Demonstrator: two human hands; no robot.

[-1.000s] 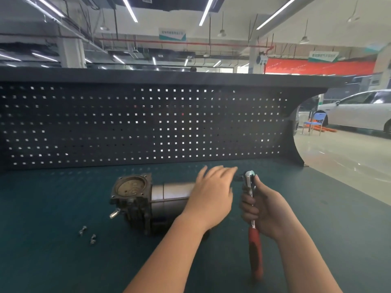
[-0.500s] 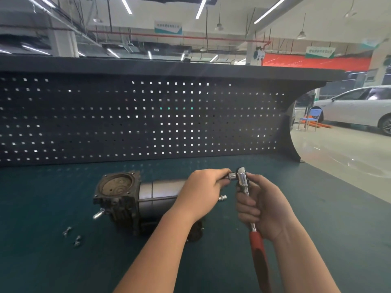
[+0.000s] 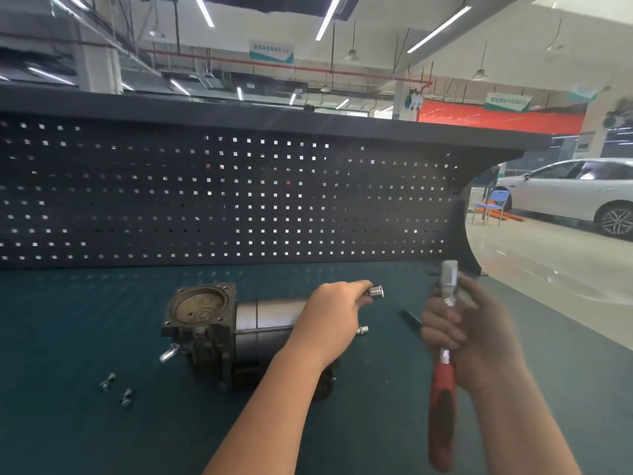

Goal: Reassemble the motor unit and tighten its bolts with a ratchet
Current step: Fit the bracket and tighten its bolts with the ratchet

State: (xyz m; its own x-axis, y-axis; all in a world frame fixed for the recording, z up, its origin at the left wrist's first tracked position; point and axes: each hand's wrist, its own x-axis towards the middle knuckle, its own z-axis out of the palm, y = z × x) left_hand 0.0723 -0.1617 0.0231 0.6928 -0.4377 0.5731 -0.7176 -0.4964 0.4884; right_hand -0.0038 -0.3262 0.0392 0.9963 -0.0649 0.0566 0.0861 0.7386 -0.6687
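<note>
At frame centre the left hand (image 3: 330, 317) pinches a shiny steel cylindrical socket (image 3: 375, 291); the blurred right hand (image 3: 472, 332) grips a red-handled chrome ratchet (image 3: 444, 368) beside the ribbed cast-metal motor unit (image 3: 236, 329).

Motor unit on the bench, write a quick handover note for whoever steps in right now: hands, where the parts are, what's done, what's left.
Left hand: pinches a loose socket, held off the ratchet.
Right hand: grips the red-handled ratchet, head up, blurred.
Motor unit: lies on its side on the green bench mat; one bolt sticks out at its right end.
Two loose screws lie on the mat to its left.
Done: cannot tell whether any bolt is tight.
Left: fit socket to ratchet, tighten the bolts.
</note>
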